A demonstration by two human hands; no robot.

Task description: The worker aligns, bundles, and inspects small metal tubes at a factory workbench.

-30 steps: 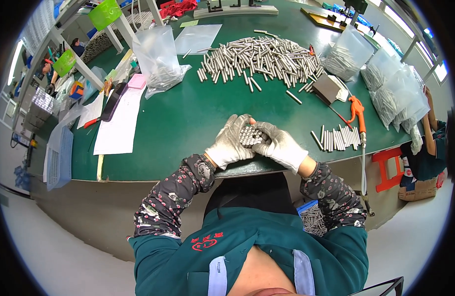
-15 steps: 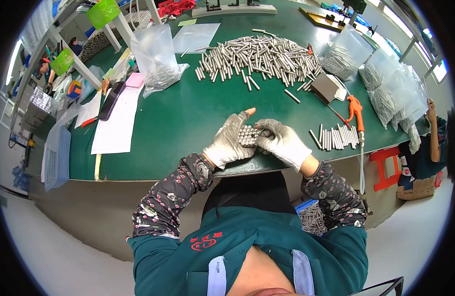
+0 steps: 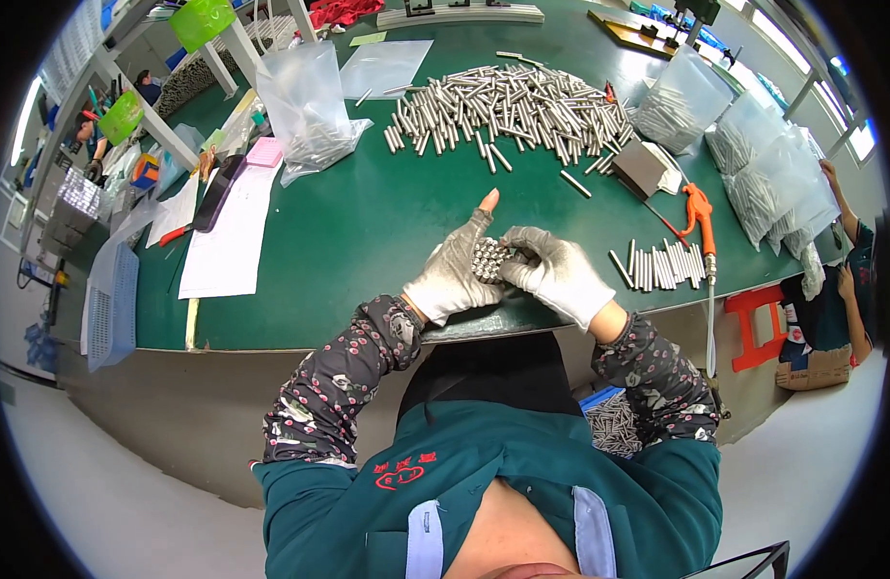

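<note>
A tight bundle of short metal rods [image 3: 488, 260] stands out between my hands, its round ends facing up. My left hand [image 3: 447, 278], in a pale grey work glove with a bare thumb tip, is wrapped round the bundle from the left, thumb pointing up. Gloved alike, my right hand [image 3: 558, 278] has its fingers curled and pressed against the bundle's right side. Its fingertips are partly hidden, and whether they pinch a single rod cannot be seen. Both hands are just above the front edge of the green table [image 3: 368, 222].
Beyond my hands lies a big heap of loose rods [image 3: 513, 106]. To the right are a row of rods [image 3: 665, 267], an orange air gun [image 3: 697, 217], a dark block [image 3: 638, 170] and bags of rods [image 3: 754, 188]. Papers [image 3: 228, 236] lie left. A person [image 3: 855, 280] sits far right.
The bundle has tilted slightly in my left hand, whose thumb now points more upright. My right hand stays at its side. The person at far right has shifted their arms.
</note>
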